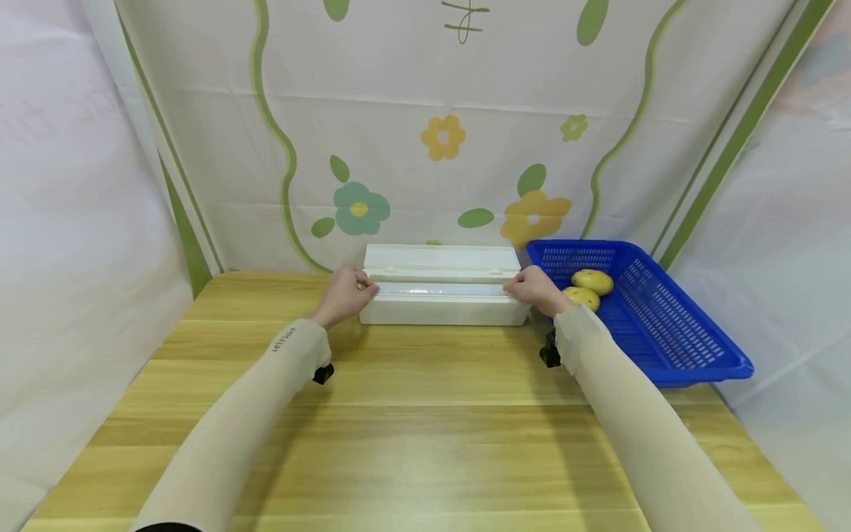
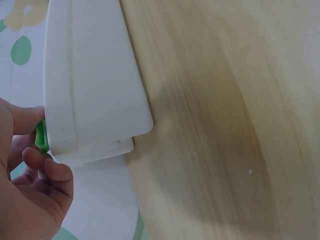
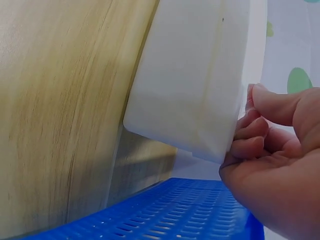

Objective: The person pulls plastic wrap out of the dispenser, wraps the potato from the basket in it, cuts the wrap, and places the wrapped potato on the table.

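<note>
A long white cling film dispenser box (image 1: 444,312) lies at the back of the table, its lid (image 1: 442,257) raised behind it. Shiny clear cling film (image 1: 425,289) spans the opening between both hands. At the box's left end my left hand (image 1: 347,292) pinches the film's edge. In the left wrist view a small green piece (image 2: 42,136) shows between thumb and fingers; its kind is unclear. My right hand (image 1: 534,288) pinches at the right end, thumb against forefinger, other fingers curled near the box wall. The film between those fingertips is hard to make out.
A blue perforated plastic basket (image 1: 691,362) stands to the right, close to the right forearm. Inside it lie two yellow potatoes (image 1: 593,281). A printed cloth wall (image 1: 399,89) rises right behind the box. The wooden table (image 1: 425,443) extends toward the viewer.
</note>
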Demonstrator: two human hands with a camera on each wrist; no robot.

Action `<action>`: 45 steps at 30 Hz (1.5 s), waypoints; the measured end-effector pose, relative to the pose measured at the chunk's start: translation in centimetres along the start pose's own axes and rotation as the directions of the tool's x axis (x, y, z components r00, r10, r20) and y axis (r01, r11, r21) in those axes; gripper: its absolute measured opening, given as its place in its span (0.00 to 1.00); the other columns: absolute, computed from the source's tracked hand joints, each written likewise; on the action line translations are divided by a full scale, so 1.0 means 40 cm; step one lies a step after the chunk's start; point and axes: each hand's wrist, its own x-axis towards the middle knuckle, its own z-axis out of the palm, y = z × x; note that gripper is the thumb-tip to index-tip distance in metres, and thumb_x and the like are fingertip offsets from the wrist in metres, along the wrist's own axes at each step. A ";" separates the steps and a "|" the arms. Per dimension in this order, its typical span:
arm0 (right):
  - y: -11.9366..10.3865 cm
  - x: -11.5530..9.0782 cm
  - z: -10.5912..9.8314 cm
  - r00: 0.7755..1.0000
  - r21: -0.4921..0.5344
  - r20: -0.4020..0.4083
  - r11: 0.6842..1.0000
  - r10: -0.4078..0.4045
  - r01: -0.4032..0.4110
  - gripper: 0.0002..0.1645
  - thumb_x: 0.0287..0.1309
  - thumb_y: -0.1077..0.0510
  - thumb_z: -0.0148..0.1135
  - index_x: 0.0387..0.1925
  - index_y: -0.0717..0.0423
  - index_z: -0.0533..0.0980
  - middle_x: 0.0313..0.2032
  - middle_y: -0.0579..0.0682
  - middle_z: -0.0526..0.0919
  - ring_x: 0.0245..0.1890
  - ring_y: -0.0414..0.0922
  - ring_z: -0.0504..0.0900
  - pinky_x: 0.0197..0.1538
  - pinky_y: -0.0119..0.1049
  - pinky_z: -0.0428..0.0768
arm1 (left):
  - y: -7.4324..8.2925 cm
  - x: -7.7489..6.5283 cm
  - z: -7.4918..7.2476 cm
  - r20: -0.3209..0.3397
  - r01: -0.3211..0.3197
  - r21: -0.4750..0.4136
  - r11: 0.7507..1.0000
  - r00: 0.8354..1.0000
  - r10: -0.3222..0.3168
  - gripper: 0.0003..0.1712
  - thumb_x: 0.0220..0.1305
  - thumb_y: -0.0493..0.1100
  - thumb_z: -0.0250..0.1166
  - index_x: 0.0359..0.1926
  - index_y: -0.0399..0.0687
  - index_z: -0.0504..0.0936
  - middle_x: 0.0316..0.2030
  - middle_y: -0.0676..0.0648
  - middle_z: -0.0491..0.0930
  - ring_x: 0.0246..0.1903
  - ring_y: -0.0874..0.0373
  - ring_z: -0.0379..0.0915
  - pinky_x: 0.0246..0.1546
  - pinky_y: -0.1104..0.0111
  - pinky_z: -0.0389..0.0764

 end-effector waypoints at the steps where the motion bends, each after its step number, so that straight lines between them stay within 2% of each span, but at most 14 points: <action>1: 0.002 0.000 -0.001 1.000 0.013 -0.004 1.000 -0.004 0.004 0.29 0.67 0.61 0.59 0.10 0.53 0.61 0.12 0.43 0.56 0.15 0.40 0.52 0.24 0.36 0.60 | 0.000 -0.001 0.002 -0.009 0.003 0.003 1.000 1.000 -0.003 0.11 0.66 0.38 0.65 0.32 0.34 0.87 0.39 0.42 0.77 0.42 0.48 0.71 0.45 0.54 0.74; 6: 0.008 -0.003 -0.007 1.000 0.067 0.003 0.997 -0.026 0.025 0.28 0.70 0.61 0.57 0.12 0.55 0.60 0.14 0.46 0.57 0.16 0.42 0.54 0.30 0.38 0.65 | -0.005 -0.006 0.006 -0.031 0.040 -0.015 0.999 0.999 -0.040 0.14 0.70 0.41 0.62 0.36 0.32 0.85 0.45 0.41 0.72 0.39 0.48 0.72 0.39 0.57 0.76; 8: 0.009 -0.002 -0.008 0.999 0.081 0.003 0.996 -0.036 0.035 0.24 0.70 0.61 0.56 0.15 0.62 0.68 0.18 0.49 0.69 0.19 0.41 0.59 0.33 0.38 0.67 | -0.007 -0.007 0.003 -0.037 0.056 -0.030 0.998 0.998 -0.057 0.15 0.71 0.42 0.61 0.37 0.32 0.85 0.44 0.42 0.71 0.36 0.49 0.72 0.37 0.59 0.76; 10: 0.010 -0.001 -0.009 0.999 0.095 0.003 0.995 -0.042 0.042 0.19 0.71 0.61 0.55 0.24 0.69 0.76 0.30 0.57 0.80 0.23 0.42 0.63 0.36 0.39 0.68 | -0.009 -0.005 -0.001 -0.050 0.056 -0.046 0.997 0.997 -0.059 0.15 0.71 0.42 0.61 0.38 0.31 0.85 0.43 0.42 0.71 0.35 0.49 0.71 0.35 0.59 0.75; 11: 0.011 0.000 -0.010 0.999 0.098 0.003 0.994 -0.050 0.049 0.17 0.72 0.61 0.54 0.31 0.72 0.79 0.38 0.60 0.82 0.26 0.42 0.66 0.38 0.39 0.69 | -0.009 -0.004 -0.004 -0.058 0.056 -0.058 0.997 0.997 -0.059 0.15 0.72 0.42 0.61 0.38 0.31 0.85 0.42 0.42 0.70 0.35 0.49 0.71 0.35 0.59 0.75; 13: 0.013 0.000 -0.011 0.998 0.106 -0.011 0.993 -0.059 0.060 0.17 0.72 0.60 0.53 0.43 0.73 0.81 0.52 0.63 0.80 0.29 0.43 0.68 0.38 0.39 0.69 | -0.009 -0.002 -0.010 -0.073 0.047 -0.076 0.996 0.996 -0.053 0.15 0.72 0.42 0.61 0.39 0.31 0.85 0.41 0.42 0.70 0.34 0.49 0.70 0.35 0.59 0.75; 14: 0.014 0.000 -0.010 0.998 0.105 -0.022 0.993 -0.057 0.059 0.17 0.73 0.59 0.53 0.45 0.72 0.81 0.53 0.63 0.80 0.29 0.43 0.68 0.38 0.39 0.69 | -0.008 0.000 -0.012 -0.081 0.044 -0.085 0.995 0.995 -0.051 0.15 0.72 0.42 0.61 0.39 0.31 0.85 0.41 0.42 0.70 0.34 0.49 0.71 0.34 0.59 0.75; 20: 0.019 -0.004 -0.013 0.990 0.099 -0.112 0.990 -0.088 0.099 0.17 0.71 0.55 0.57 0.44 0.67 0.83 0.45 0.60 0.82 0.23 0.44 0.65 0.33 0.38 0.69 | -0.006 0.006 -0.024 -0.104 0.031 -0.100 0.995 0.994 -0.042 0.15 0.73 0.42 0.59 0.40 0.31 0.83 0.42 0.41 0.74 0.37 0.49 0.72 0.38 0.59 0.75; 24: 0.012 -0.009 -0.025 0.971 -0.008 -0.180 0.988 -0.156 0.157 0.18 0.70 0.54 0.58 0.43 0.67 0.83 0.42 0.61 0.84 0.22 0.44 0.67 0.29 0.38 0.69 | 0.001 0.013 -0.034 -0.119 0.058 -0.102 0.993 0.990 -0.070 0.16 0.74 0.44 0.57 0.43 0.32 0.82 0.40 0.38 0.80 0.35 0.49 0.72 0.36 0.59 0.75; 27: 0.004 -0.011 -0.035 0.960 -0.091 -0.211 0.982 -0.183 0.167 0.18 0.71 0.54 0.57 0.43 0.66 0.83 0.36 0.63 0.83 0.21 0.46 0.68 0.27 0.38 0.68 | 0.004 0.019 -0.046 -0.133 0.073 -0.103 0.992 0.987 -0.086 0.16 0.74 0.44 0.57 0.43 0.33 0.82 0.38 0.36 0.81 0.30 0.49 0.72 0.32 0.60 0.74; 30: -0.001 -0.007 -0.039 0.962 -0.120 -0.200 0.979 -0.185 0.163 0.19 0.72 0.53 0.56 0.45 0.66 0.82 0.31 0.64 0.80 0.21 0.46 0.67 0.27 0.38 0.67 | 0.006 0.023 -0.058 -0.150 0.072 -0.094 0.993 0.985 -0.085 0.15 0.74 0.45 0.58 0.39 0.36 0.83 0.36 0.36 0.81 0.29 0.50 0.71 0.31 0.60 0.74; 36: -0.003 -0.009 -0.052 0.966 -0.092 -0.162 0.978 -0.202 0.189 0.20 0.73 0.53 0.53 0.45 0.68 0.80 0.20 0.52 0.70 0.17 0.43 0.62 0.24 0.36 0.65 | 0.014 0.032 -0.072 -0.191 0.044 -0.082 0.996 0.980 -0.059 0.14 0.73 0.45 0.59 0.35 0.39 0.83 0.29 0.41 0.79 0.27 0.51 0.69 0.29 0.61 0.72; 41: -0.013 -0.014 -0.069 0.960 -0.043 -0.168 0.975 -0.222 0.217 0.18 0.73 0.53 0.53 0.42 0.67 0.79 0.20 0.53 0.69 0.16 0.43 0.62 0.22 0.36 0.65 | 0.032 0.038 -0.088 -0.224 0.000 -0.085 0.996 0.974 -0.019 0.13 0.73 0.43 0.59 0.35 0.38 0.82 0.30 0.43 0.79 0.28 0.51 0.69 0.31 0.62 0.71; 45: -0.024 -0.016 -0.085 0.953 -0.047 -0.186 0.971 -0.239 0.234 0.17 0.73 0.53 0.54 0.41 0.64 0.80 0.20 0.50 0.67 0.18 0.43 0.62 0.24 0.36 0.65 | 0.046 0.041 -0.099 -0.254 -0.018 -0.080 0.997 0.967 -0.003 0.11 0.73 0.41 0.59 0.37 0.37 0.83 0.33 0.43 0.80 0.29 0.51 0.70 0.31 0.62 0.72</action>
